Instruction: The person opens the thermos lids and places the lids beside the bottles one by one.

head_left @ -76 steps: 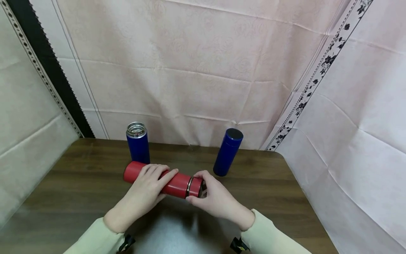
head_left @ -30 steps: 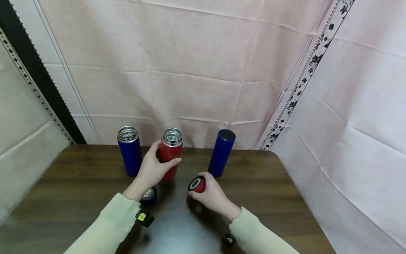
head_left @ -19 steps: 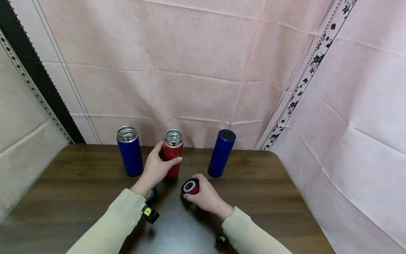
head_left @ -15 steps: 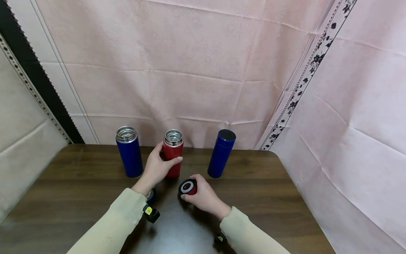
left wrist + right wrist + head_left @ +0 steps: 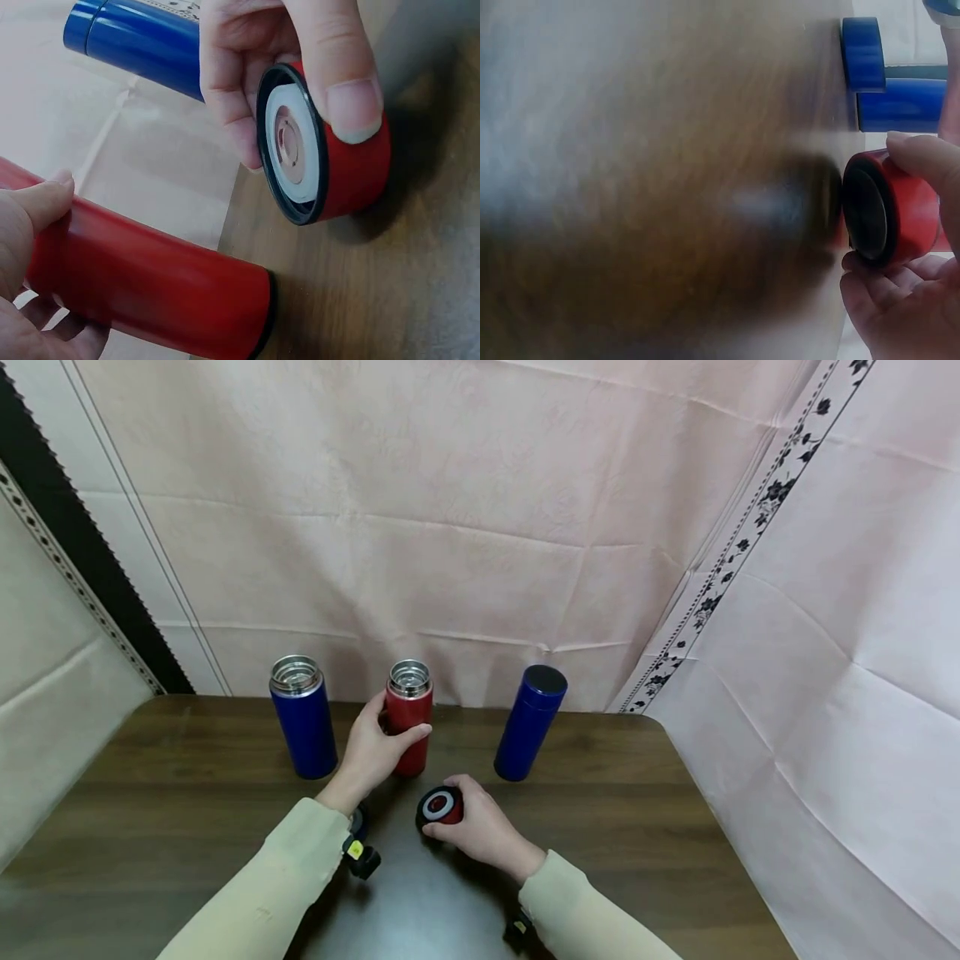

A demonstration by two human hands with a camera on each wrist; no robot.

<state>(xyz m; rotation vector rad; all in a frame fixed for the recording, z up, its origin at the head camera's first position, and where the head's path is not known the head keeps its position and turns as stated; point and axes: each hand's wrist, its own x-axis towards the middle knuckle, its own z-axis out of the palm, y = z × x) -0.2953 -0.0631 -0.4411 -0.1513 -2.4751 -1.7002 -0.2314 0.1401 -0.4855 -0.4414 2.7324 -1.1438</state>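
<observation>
The red bottle (image 5: 409, 712) stands upright mid-frame in the head view, its steel mouth uncovered, contents not discernible, with the left hand (image 5: 371, 750) gripping its side. Well apart from that hand, the right hand (image 5: 483, 828) pinches the round red lid (image 5: 440, 806) at lower centre. An uncapped blue bottle (image 5: 306, 731), left of centre, stands on the wood-grain table (image 5: 187, 827) before creased pale cloth (image 5: 465, 527).
</observation>
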